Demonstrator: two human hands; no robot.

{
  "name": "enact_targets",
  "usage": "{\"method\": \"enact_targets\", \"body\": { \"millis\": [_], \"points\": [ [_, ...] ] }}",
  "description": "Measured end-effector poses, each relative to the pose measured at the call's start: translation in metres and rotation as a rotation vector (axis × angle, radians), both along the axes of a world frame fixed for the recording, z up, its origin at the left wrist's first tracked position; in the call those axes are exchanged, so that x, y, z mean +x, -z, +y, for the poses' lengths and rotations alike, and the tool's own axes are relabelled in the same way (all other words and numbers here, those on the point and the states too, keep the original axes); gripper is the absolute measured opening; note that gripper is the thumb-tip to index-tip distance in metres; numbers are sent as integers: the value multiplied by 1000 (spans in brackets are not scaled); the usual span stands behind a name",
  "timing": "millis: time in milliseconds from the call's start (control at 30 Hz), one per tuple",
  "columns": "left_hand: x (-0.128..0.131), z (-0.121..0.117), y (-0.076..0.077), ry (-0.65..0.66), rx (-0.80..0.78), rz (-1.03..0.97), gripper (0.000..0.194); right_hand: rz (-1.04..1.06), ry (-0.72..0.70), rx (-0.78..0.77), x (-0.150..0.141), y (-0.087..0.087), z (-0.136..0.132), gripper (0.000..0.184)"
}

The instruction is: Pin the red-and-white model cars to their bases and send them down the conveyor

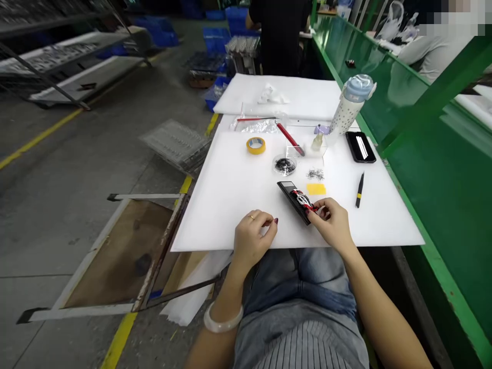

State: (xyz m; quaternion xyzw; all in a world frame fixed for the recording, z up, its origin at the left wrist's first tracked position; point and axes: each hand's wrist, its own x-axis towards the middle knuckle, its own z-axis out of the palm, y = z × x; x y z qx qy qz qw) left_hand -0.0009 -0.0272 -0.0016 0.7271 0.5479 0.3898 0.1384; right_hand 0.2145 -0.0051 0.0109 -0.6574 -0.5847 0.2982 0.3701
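At a white board [217, 218] on a green desk [442, 266], the right hand [330, 223] pinches a red-and-white strip [302, 200] lying on a black rectangular holder [294, 201]. The left hand [253, 237] sits curled just beside the holder's lower end, apart from the right hand.

Ahead of the hands, a round clear dish [285, 165] holds a dark tangle of fine fibres, and a loose pinch of similar fibres [315, 174] lies just to its right, above a yellow note [316, 189]. Farther on, a clear acrylic box [305, 148] surrounds a small bottle [317, 142], with a red-handled tool [290, 138] leaning across its edge. Right of the right hand lie black tweezers [359, 190] and a black tray [360, 147] bearing white strips. A roll of yellow tape [255, 145] sits beyond the left hand, and a speckled water bottle [348, 105] stands at the far right.

The fingers of the right hand [317, 211] cover part of the strip, so its exact form is hard to make out. A co-worker in a dark shirt [279, 36] stands well ahead, while another person's pale sleeve [434, 56] is cut off at the top right.
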Motion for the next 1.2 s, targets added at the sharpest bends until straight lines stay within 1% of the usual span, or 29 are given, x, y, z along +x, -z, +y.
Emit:
{"method": "enact_targets", "body": {
  "millis": [133, 233, 300, 333, 367, 433, 467, 500, 533, 600, 633, 700, 767, 800, 867, 933, 1000, 1100, 1200],
  "points": [
    [1, 0, 3, -1, -8, 42, 19, 24, 9, -9, -1, 4, 1, 29],
    [1, -1, 4, -3, -9, 66, 18, 29, 17, 30, -3, 2, -3, 29],
    [2, -1, 5, -1, -4, 79, 18, 19, 38, 96, 6, -1, -8, 30],
    [2, -1, 5, 1, 1, 85, 18, 3, 61, 142, 17, -3, -11, 32],
    [1, -1, 7, 3, 7, 90, 17, -28, 94, 186, 32, -5, -14, 35],
    [1, 1, 10, 2, 25, 99, 18, -146, 219, 242, 77, -7, -19, 40],
    [1, 1, 13, 0, 35, 102, 18, -242, 322, 220, 104, -8, -22, 41],
    [1, 2, 15, -2, 47, 104, 19, -357, 460, 169, 133, -9, -25, 40],
    [1, 3, 17, -3, 58, 106, 20, -453, 566, 87, 161, -10, -29, 39],
    [1, 5, 21, 3, 78, 111, 21, -483, 697, 22, 211, -11, -42, 43],
    [1, 6, 23, 8, 87, 113, 21, -483, 741, -9, 230, -11, -50, 45],
    [1, 7, 25, 19, 101, 115, 22, -468, 815, -40, 252, -10, -69, 59],
    [0, 8, 26, 26, 109, 118, 22, -454, 874, -33, 255, -6, -87, 75],
    [0, 9, 27, 29, 111, 120, 23, -445, 888, -13, 251, -3, -95, 78],
    [0, 9, 27, 32, 111, 128, 23, -415, 860, 48, 237, 4, -106, 70],
    [1, 9, 28, 33, 109, 139, 24, -361, 755, 118, 216, 12, -109, 57],
    [1, 9, 27, 31, 108, 154, 24, -295, 620, 181, 194, 20, -106, 48],
    [2, 9, 25, 32, 105, 175, 23, -214, 446, 261, 164, 26, -94, 43],
    [2, 7, 24, 30, 98, 191, 24, -164, 313, 323, 142, 24, -79, 41]
  ]
}}
